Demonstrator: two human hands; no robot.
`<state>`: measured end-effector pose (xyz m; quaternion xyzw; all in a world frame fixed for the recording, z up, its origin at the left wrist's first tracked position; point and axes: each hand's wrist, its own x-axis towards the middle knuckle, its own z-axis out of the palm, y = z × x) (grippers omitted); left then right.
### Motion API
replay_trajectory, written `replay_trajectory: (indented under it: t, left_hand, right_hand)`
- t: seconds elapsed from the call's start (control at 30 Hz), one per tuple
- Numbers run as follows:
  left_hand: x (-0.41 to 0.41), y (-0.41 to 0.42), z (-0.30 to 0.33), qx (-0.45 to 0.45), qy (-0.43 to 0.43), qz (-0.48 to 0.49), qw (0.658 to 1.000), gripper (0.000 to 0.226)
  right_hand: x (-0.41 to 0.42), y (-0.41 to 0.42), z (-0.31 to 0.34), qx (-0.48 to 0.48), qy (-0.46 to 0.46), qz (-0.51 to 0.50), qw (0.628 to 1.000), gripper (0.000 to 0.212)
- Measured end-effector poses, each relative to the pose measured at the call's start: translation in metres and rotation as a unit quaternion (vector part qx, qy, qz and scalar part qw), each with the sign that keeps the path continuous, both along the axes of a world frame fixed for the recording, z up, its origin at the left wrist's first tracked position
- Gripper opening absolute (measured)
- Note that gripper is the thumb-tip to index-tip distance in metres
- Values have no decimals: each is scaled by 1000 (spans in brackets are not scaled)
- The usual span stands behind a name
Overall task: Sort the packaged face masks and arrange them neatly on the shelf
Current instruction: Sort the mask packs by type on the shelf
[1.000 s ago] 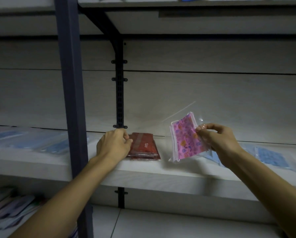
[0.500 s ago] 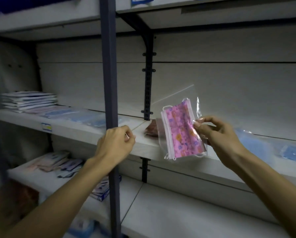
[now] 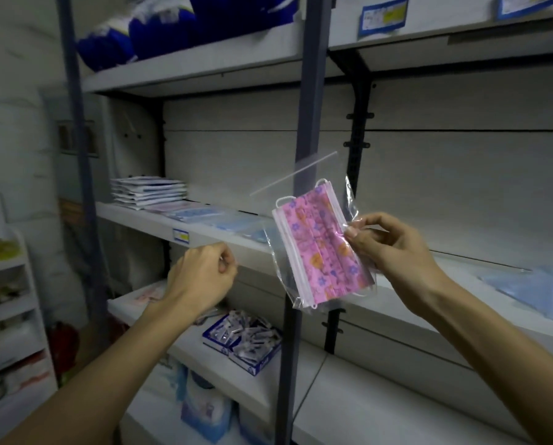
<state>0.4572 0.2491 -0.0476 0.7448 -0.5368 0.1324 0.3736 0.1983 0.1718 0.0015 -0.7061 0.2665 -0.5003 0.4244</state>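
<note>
My right hand (image 3: 393, 248) pinches the right edge of a clear bag holding pink flower-print masks (image 3: 321, 248), held up in front of the middle shelf (image 3: 223, 244). My left hand (image 3: 201, 281) is curled into a loose fist to the left of the bag, in front of the shelf edge, with nothing seen in it. On that shelf lie several pale blue mask packs (image 3: 204, 216) and a stack of white packs (image 3: 148, 191) at the far left. More blue packs (image 3: 538, 290) lie on the shelf at the right.
A dark upright post (image 3: 304, 187) stands just behind the pink bag. The lower shelf holds blue boxes of small wrapped items (image 3: 243, 342). Blue bundles (image 3: 159, 27) sit on the top shelf. A white rack (image 3: 5, 316) stands at the far left.
The view has swung left, so the left part of the shelving now shows. My left hand came off the red pack, which is out of sight. The pink bag stays in my right hand.
</note>
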Motion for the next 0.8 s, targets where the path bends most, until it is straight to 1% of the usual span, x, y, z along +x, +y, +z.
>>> replay_trajectory:
  t: [0.2, 0.3, 0.47, 0.67, 0.8]
  left_hand:
    - [86, 17, 8, 7, -12, 19, 1000, 8]
    - [131, 25, 10, 9, -21, 21, 1000, 9]
    - [197, 35, 7, 26, -46, 28, 998, 8]
    - [265, 36, 2, 33, -28, 22, 999, 9]
    - [309, 21, -7, 31, -28, 19, 999, 7]
  right_hand:
    - [91, 8, 6, -5, 3, -9, 1000, 4]
    - [137, 12, 5, 2, -10, -17, 1000, 3]
    - [204, 11, 1, 15, -19, -26, 999, 11]
    - [276, -2, 1, 38, -21, -54, 998, 7]
    - [329, -23, -3, 50, -23, -68, 996, 8]
